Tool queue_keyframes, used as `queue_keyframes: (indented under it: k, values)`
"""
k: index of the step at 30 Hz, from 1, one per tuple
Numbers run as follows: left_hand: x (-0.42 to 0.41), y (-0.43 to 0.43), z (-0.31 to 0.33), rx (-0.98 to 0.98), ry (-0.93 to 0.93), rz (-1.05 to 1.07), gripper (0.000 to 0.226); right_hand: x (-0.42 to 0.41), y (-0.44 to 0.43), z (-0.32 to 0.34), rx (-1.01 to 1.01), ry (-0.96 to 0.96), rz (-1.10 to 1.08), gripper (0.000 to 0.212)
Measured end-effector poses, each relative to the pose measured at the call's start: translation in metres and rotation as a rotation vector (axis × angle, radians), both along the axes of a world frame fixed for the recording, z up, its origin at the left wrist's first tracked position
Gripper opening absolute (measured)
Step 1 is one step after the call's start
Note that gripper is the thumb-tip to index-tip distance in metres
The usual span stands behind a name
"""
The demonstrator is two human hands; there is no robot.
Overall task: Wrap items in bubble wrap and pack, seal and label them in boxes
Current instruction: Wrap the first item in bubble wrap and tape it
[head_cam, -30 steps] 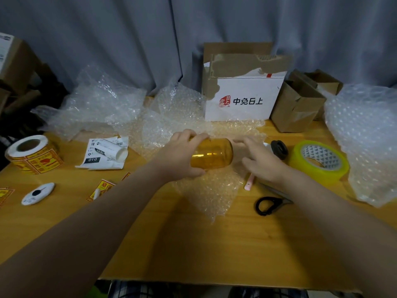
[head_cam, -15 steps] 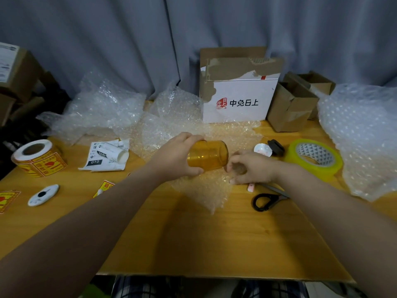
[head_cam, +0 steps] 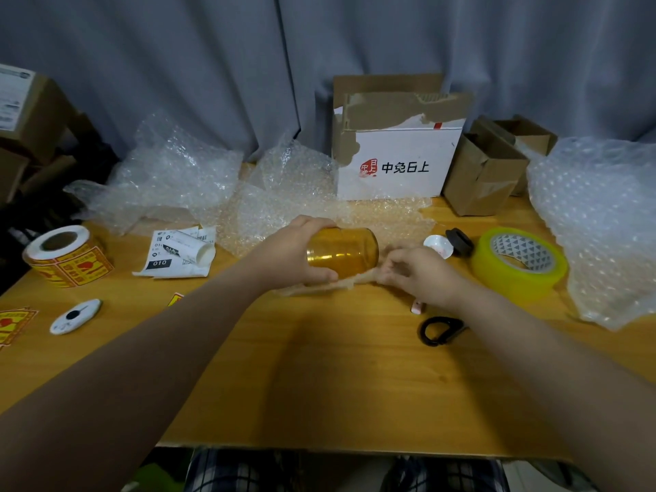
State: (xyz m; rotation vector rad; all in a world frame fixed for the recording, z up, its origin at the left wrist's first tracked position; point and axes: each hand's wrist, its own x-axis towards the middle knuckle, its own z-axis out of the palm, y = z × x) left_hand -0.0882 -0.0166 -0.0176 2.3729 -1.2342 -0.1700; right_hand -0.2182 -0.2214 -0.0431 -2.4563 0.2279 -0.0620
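Head view: left hand [head_cam: 294,248] grips the sideways amber jar [head_cam: 346,253]; right hand [head_cam: 419,275] just beside pinches bubble wrap [head_cam: 321,285].

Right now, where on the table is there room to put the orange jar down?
The big bare wood at the front middle of the table, between the jar and the front edge, left of the scissors. The back is crowded with bubble wrap and the white box; the right side with the tape roll.
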Motion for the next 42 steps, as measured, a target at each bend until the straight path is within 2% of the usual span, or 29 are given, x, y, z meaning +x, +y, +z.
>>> queue_keyframes:
  k: [3,5,7,10,12,15,18,20,21,24,27,29,32,33,36,38,39,40,42]
  values:
    - [0.008,0.0,0.002,0.011,0.117,-0.015,0.071,0.006,0.0,0.002,-0.114,-0.213,-0.034,0.016]
    - [0.01,0.001,0.004,-0.01,0.18,-0.035,0.06,0.012,0.002,0.003,-0.146,-0.255,-0.021,0.018]
    - [0.011,0.003,0.008,-0.028,0.25,-0.05,0.073,0.018,0.004,0.003,-0.115,-0.255,-0.002,0.019]
    - [0.014,0.006,0.012,0.003,0.282,-0.091,0.113,0.023,0.005,-0.001,-0.003,-0.239,-0.017,0.023]
    - [0.016,0.004,0.016,0.098,0.23,-0.104,0.119,0.024,0.007,-0.001,0.095,-0.219,-0.053,0.026]
    - [0.016,-0.004,0.016,0.201,0.085,-0.057,0.108,0.025,0.008,-0.003,0.204,-0.22,-0.094,0.027]
    - [0.017,-0.005,0.007,0.026,0.109,-0.009,0.084,0.029,0.008,-0.007,0.216,-0.252,-0.133,0.023]
    - [0.017,-0.003,0.002,-0.088,0.177,-0.002,0.074,0.03,0.009,-0.005,0.217,-0.284,-0.126,0.009]
    - [0.017,-0.002,0.0,-0.128,0.198,-0.002,0.07,0.03,0.01,-0.002,0.214,-0.295,-0.102,0.009]
    - [0.017,0.0,-0.003,-0.188,0.206,-0.035,0.063,0.033,0.011,0.009,0.097,-0.29,0.024,0.054]
    - [0.019,0.0,-0.005,-0.242,0.279,-0.058,0.053,0.043,0.017,0.014,-0.047,-0.205,0.136,0.072]
    - [0.018,0.0,-0.003,-0.271,0.358,-0.071,0.043,0.048,0.022,0.012,-0.073,-0.174,0.149,0.067]
    - [0.015,-0.001,0.002,-0.298,0.491,-0.08,0.029,0.056,0.027,0.009,-0.055,-0.247,0.092,0.032]
    - [0.015,-0.001,0.004,-0.293,0.529,-0.076,0.028,0.058,0.029,0.009,-0.047,-0.269,0.074,0.027]
    - [0.018,-0.003,0.01,-0.204,0.557,-0.042,0.03,0.066,0.031,0.007,0.057,-0.271,0.011,0.029]
    - [0.018,-0.006,0.014,-0.127,0.488,0.001,0.042,0.069,0.032,0.007,0.121,-0.265,-0.011,0.03]
    - [0.016,-0.007,0.015,-0.099,0.357,0.029,0.055,0.071,0.032,0.008,0.143,-0.263,-0.018,0.032]
    - [0.012,-0.009,0.018,-0.091,0.154,0.049,0.064,0.072,0.033,0.009,0.164,-0.261,-0.032,0.034]
    - [0.004,-0.017,0.02,-0.154,-0.317,-0.009,0.054,0.075,0.031,0.01,0.201,-0.247,-0.069,0.037]
